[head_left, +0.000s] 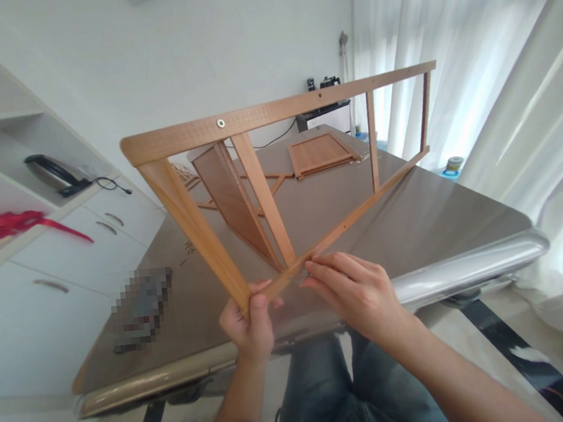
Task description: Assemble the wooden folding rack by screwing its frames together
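Note:
A long wooden frame [272,119] with several crosspieces stands tilted on its edge over the table. My left hand [250,323] is closed around its near lower corner, thumb on top of the wood. Close to the lower rail, my right hand [353,284] pinches a small shiny metal piece [304,276], mostly hidden by the fingers; its exact kind does not show. The upper rail carries a round metal fitting [220,123] and dark holes. Behind the near crosspiece leans a wooden panel [228,206]; whether it is joined to the frame is unclear.
On the grey table [330,199] lie another wooden panel [323,152], thin wooden bars [279,183] and small scattered pieces [189,248]. A blurred-out flat object [144,309] lies at the left. White cabinets [73,277] flank the table on the left, curtains [409,39] on the right.

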Demonstrator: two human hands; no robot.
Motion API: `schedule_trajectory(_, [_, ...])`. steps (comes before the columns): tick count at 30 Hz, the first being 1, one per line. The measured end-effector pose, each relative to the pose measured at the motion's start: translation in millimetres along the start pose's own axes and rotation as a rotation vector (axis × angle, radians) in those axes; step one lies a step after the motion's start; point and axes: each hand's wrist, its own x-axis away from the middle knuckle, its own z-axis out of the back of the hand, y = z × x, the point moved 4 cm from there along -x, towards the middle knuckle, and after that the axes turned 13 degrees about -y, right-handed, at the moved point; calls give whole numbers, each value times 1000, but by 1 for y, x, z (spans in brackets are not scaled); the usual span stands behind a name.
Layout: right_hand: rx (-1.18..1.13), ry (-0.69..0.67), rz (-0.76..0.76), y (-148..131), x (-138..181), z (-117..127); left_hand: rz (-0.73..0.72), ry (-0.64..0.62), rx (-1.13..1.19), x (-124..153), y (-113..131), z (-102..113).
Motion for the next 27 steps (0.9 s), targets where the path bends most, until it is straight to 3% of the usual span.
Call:
schedule_trajectory(20, [-79,51,-132,-5,4,-3,-31,2,28,0,0,0])
schedule_trajectory(27, [-76,58,-129,-3,7,-6,-48,-38,30,-6,15,-7])
